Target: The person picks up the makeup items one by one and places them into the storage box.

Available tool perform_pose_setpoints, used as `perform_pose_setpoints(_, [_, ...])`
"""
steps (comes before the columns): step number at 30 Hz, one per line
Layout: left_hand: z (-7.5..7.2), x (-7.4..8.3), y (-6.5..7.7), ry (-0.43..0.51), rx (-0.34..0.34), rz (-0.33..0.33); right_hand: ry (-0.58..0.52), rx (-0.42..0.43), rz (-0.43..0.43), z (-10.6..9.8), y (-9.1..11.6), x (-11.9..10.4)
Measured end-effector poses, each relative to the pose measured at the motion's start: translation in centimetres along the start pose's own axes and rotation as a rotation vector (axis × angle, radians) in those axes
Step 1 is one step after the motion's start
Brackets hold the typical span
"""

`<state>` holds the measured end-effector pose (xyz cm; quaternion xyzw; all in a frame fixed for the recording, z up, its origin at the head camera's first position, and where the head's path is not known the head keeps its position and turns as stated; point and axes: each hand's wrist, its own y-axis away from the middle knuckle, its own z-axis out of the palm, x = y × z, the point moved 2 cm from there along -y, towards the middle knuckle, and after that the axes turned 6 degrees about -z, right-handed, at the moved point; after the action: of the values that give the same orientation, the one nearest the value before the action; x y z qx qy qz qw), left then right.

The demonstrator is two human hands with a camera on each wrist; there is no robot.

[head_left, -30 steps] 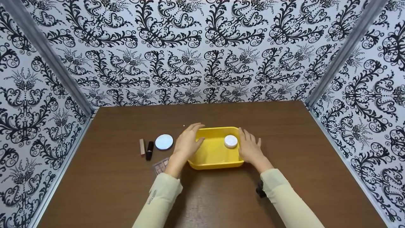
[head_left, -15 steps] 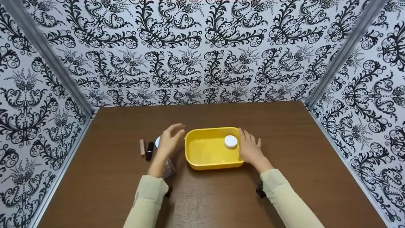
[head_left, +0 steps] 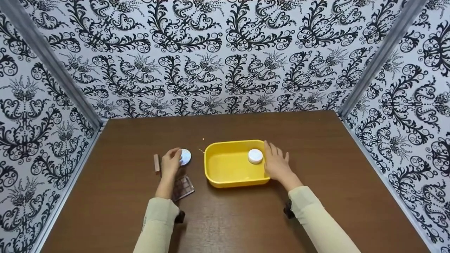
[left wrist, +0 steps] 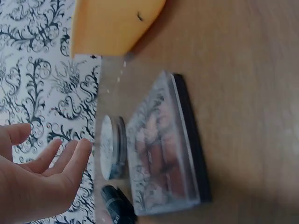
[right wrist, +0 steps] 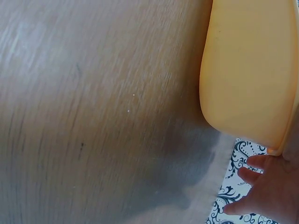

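My left hand (head_left: 171,163) hovers over the left part of the table; in the left wrist view its fingers are loosely bent, apart, with nothing between them. Close by it are a white round compact (head_left: 185,157), a clear-lidded eyeshadow palette (head_left: 183,188) and a slim pinkish-beige tube (head_left: 156,164). A black lipstick-like tube (left wrist: 117,204) shows in the left wrist view; the hand mostly hides it in the head view. My right hand (head_left: 276,164) rests against the right side of a yellow tub (head_left: 237,183), fingers extended. Inside the tub sits a small white round jar (head_left: 255,156).
Tiny shiny bits (head_left: 202,150) lie on the brown table (head_left: 225,221) beside the tub's left rim. Patterned walls (head_left: 225,70) enclose the table at the back and both sides.
My left hand has left the tub's left side and moved left to the cosmetics, uncovering the tub's left end. The right hand stays on the tub.
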<state>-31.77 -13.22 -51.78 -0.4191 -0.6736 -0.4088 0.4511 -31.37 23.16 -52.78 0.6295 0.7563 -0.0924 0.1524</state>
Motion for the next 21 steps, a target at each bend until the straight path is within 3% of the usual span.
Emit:
perform_pose_setpoints(4, [-0.6,-0.7,-0.3,-0.042,0.048,-0.025,-0.003,-0.001,-0.001,0.0,0.0,0.0])
perform_pose_setpoints(10, [-1.0,-1.6,-0.7,-0.146,0.065,-0.014,0.000,-0.007,0.001,-0.1,-0.1,0.1])
perform_pose_setpoints(16, [-0.7,-2.0,-0.7,-0.287,0.063,-0.013,0.003,-0.007,0.005,0.0,-0.1,0.1])
perform_pose_setpoints(21, [-0.1,-2.3,-0.8,-0.410,0.097,0.038,0.004,-0.002,0.009,0.0,-0.2,0.0])
